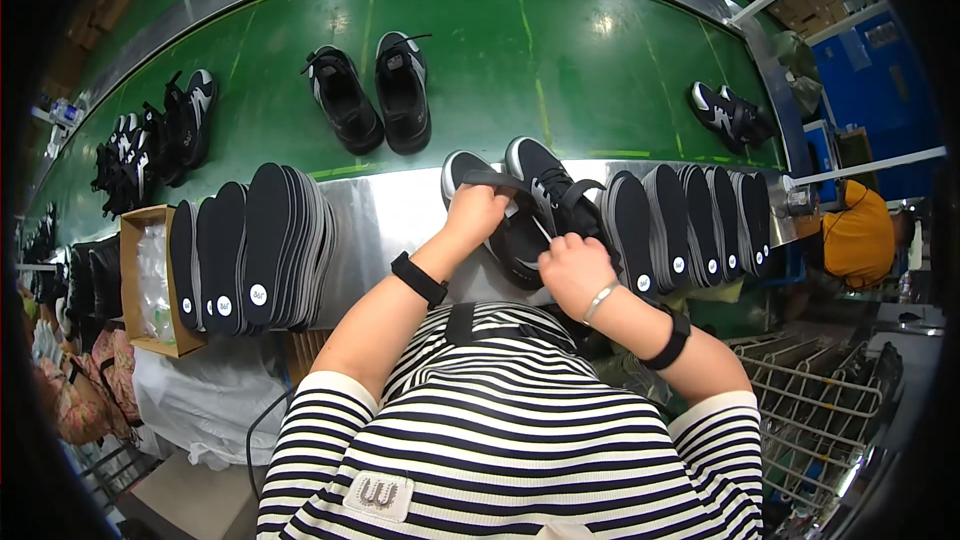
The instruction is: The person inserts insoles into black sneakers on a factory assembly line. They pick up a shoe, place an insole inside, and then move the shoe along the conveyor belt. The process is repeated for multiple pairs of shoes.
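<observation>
Two black sneakers with white-grey toes stand side by side on the metal ledge in front of me, toes pointing away. My left hand (478, 214) is closed on the tongue of the left sneaker (517, 242) and pulls it up from the opening. Over the heel end of the pair, my right hand (578, 272) is closed, fingers pinched. A thin white strip (543, 231) sticks out from them into the left sneaker's opening; its other end is hidden in the hand. Beside that hand lies the right sneaker (550, 180), its laces in place.
Black insoles are stacked on the ledge at left (268, 240) and right (625, 225). A carton (160, 285) with clear plastic sits at far left. More sneakers (402, 95) stand on the green belt (470, 20). A wire rack (815, 405) is at lower right; a person in yellow (858, 238) is beyond.
</observation>
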{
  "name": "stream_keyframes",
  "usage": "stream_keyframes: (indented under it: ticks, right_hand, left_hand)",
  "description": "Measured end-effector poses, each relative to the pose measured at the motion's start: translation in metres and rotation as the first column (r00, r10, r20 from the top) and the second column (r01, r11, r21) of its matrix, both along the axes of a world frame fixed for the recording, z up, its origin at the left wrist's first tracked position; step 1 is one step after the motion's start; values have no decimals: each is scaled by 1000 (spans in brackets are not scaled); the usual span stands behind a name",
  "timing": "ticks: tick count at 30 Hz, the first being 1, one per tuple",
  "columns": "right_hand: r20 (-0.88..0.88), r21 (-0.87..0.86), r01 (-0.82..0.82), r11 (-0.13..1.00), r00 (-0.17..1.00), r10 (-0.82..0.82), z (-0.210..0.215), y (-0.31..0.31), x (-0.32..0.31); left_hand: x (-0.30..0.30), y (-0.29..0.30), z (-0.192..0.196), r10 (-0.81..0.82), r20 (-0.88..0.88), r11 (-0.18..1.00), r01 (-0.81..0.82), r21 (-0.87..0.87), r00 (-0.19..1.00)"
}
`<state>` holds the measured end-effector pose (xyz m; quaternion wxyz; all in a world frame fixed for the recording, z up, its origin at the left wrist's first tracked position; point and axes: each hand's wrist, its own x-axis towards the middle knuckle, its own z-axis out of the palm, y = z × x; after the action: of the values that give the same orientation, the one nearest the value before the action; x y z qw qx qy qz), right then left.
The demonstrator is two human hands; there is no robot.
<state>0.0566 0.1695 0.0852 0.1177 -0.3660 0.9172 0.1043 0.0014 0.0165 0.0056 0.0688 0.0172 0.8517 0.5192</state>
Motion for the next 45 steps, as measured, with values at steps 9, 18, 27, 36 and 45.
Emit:
stream_keyframes:
  ticks: [9,18,27,36,45]
  right_hand:
    - [506,222,212,952,809,-299,-54,-39,-55]
    - [338,399,267,877,847,-411,-48,-56,-51]
    - [610,306,43,951,758,-230,-11,-23,-39]
    - [596,315,14,949,775,-209,-39,-18,-31]
    - [250,-684,375,626,926,-282,-13,42,-15]
  left_hand:
    - [-2,1,-10,60,-2,986,-59,158,998]
    - [-2,3,-23,90,1,967,-88,241,996]
    - [-3,1,-26,70,154,898,-129,420,986]
    - [2,0,-4,-26,166,899,-49,435,986]
    - [14,-41,15,4,-58,980,7,200,998]
